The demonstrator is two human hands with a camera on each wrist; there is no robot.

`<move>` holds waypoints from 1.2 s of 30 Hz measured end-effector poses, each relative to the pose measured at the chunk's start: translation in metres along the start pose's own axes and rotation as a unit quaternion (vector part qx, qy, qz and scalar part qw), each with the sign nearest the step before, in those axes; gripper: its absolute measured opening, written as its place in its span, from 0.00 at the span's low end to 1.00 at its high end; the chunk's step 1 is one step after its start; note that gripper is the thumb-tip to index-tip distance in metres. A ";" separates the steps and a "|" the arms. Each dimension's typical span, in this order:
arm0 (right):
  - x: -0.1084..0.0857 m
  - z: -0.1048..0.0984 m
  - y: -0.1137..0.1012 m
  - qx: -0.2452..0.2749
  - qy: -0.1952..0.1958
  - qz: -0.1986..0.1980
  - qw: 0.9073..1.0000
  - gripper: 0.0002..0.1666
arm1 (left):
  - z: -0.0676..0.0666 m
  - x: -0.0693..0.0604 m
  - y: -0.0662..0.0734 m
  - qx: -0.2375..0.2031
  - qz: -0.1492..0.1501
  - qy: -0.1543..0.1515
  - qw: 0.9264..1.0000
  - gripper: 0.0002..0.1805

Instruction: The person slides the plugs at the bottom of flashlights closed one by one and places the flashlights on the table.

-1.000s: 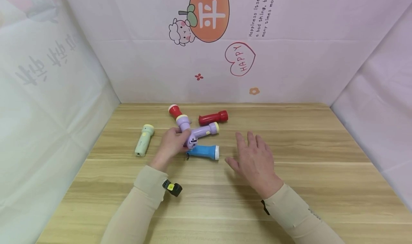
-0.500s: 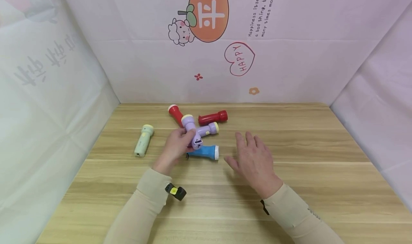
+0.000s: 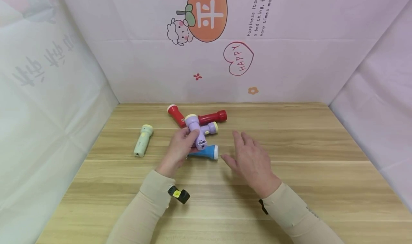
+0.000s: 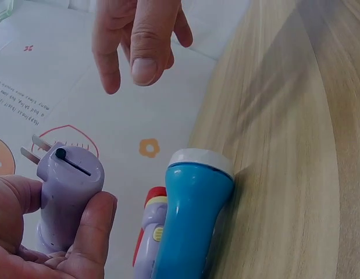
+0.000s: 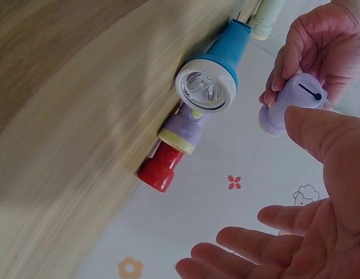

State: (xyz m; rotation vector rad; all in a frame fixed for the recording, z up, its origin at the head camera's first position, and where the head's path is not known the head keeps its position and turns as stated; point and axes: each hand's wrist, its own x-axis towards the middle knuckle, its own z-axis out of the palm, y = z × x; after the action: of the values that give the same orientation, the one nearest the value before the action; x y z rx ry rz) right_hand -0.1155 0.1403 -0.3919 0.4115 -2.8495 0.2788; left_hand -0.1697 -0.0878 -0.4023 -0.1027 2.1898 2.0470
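My left hand point(image 3: 180, 147) grips a purple flashlight point(image 3: 194, 127) by its body, raised above the other flashlights. Its cream-rimmed head points toward the back wall; in the left wrist view metal plug prongs stick out of its tail end point(image 4: 72, 171). Under it lie a second purple flashlight point(image 3: 210, 128) and a blue flashlight point(image 3: 209, 152) with a white rim, both partly hidden. My right hand point(image 3: 254, 165) hovers to the right of the blue flashlight, fingers spread and holding nothing. From the right wrist view, its palm point(image 5: 342, 232) faces the held flashlight.
Behind the held flashlight lie a red flashlight point(image 3: 176, 114) with a white rim and a dark red flashlight point(image 3: 214, 117). A pale green flashlight point(image 3: 143, 141) rests at the left. The wooden table point(image 3: 305, 186) meets a white printed cloth point(image 3: 289, 65) at the back and sides.
My left hand has carried the purple flashlight a little to the right, over the second purple one, uncovering more of the red flashlight. The right hand has barely shifted, its fingers drawing slightly left.
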 end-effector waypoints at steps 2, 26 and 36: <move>0.001 -0.001 -0.001 0.004 0.001 -0.002 1.000 0.53 | 0.002 0.000 0.000 -0.010 0.001 0.001 1.000 0.24; 0.003 -0.004 -0.009 0.057 0.048 -0.049 0.996 0.49 | 0.018 -0.008 0.002 -0.073 -0.007 -0.017 0.997 0.21; 0.003 -0.002 -0.015 0.072 0.063 -0.056 0.994 0.39 | 0.026 -0.009 0.001 -0.086 -0.008 -0.029 0.996 0.21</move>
State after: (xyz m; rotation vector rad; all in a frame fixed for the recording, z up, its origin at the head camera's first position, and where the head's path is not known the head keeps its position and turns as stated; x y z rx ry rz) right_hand -0.1134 0.1262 -0.3868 0.5584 -2.6803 0.4720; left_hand -0.1593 -0.0627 -0.4018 -0.0794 1.9706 2.1971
